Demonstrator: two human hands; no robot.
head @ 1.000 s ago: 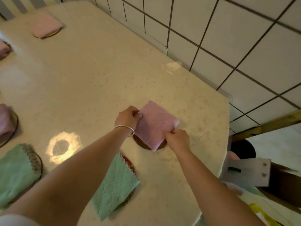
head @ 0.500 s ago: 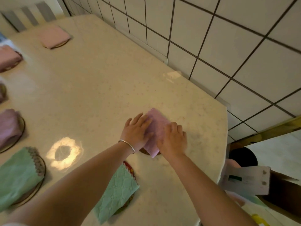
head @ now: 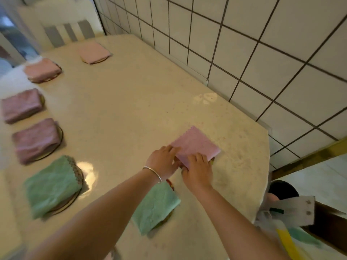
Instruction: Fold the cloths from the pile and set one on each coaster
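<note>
Head view: no legible writing or labels; both hands lie with straight fingers on the near corner of the folded pink square cloth [head: 195, 145], left hand [head: 163, 160] beside right hand [head: 197, 168], the cloth covering a round coaster [head: 212, 161] near the right end of the cream stone-look desk [head: 131, 102]. Against 0.5 s ago, the hands have slid back off the cloth's middle, exposing most of it. Folded cloths on coasters: green fringed cloth [head: 51, 184], green quilted cloth [head: 155, 206].
</note>
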